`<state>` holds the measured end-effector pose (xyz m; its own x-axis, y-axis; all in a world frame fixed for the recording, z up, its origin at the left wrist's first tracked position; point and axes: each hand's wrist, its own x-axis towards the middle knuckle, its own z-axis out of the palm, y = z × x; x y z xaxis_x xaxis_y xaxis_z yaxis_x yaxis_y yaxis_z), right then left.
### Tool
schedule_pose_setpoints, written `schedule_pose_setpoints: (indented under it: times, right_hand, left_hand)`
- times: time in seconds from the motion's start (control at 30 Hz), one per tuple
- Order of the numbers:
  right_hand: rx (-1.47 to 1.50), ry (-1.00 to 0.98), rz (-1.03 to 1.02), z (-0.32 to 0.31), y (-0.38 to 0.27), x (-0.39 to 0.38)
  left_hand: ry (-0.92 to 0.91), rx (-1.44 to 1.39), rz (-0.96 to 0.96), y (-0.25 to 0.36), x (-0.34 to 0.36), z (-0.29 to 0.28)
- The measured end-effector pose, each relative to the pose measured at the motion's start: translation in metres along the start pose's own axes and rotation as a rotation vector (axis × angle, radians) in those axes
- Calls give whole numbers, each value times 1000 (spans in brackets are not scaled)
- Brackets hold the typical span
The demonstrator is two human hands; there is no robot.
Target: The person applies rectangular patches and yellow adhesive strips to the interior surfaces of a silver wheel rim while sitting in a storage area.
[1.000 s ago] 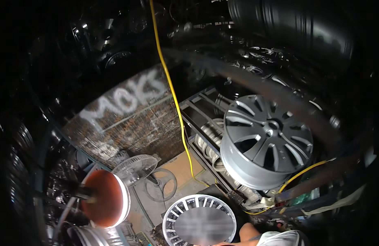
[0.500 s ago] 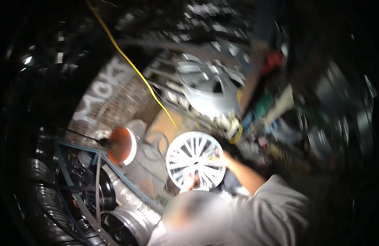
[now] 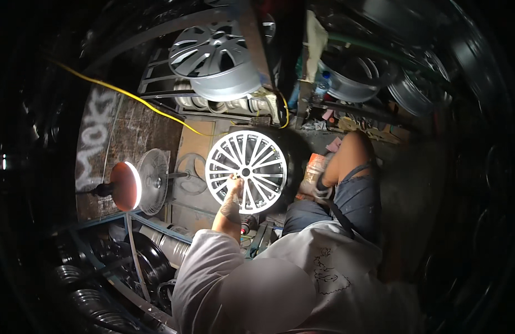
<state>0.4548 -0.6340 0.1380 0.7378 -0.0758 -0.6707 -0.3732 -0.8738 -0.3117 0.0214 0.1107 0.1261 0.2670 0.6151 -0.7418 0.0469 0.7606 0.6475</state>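
Observation:
A white multi-spoke alloy wheel (image 3: 256, 176) faces up in the middle of the head view, brightly lit. My left hand (image 3: 234, 183) reaches up to it from below, its fingers closed at the spokes just left of the hub hole. My right hand does not show. To the right of the wheel, by my bent knee (image 3: 355, 153), is an orange and whitish object (image 3: 314, 167) whose kind I cannot make out.
A round lit lamp (image 3: 126, 186) and a fan (image 3: 153, 181) stand left. A silver wheel (image 3: 224, 78) sits on a rack ahead, with a yellow cable (image 3: 129, 96) running past. More rims (image 3: 352, 80) lie at the upper right; stacked rims (image 3: 93, 306) fill the lower left.
The view has swung, so the wheel sits higher and further left. My right hand, earlier at the wheel's right rim, is out of sight; my left hand is now near the hub.

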Motion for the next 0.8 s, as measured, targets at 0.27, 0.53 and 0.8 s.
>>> schedule_pose_setpoints:
  times: [0.27,0.53,0.8]
  right_hand:
    - [286,-470,293,28,41,-101]
    - [627,-380,38,-57,60,56]
    - [-348,-271,38,-130,225,112]
  left_hand:
    - [-97,323,-564,-106,-11,-34]
    - [-470,1582,33,-228,-71,153]
    - [-802,1214,125,-86,-62,491]
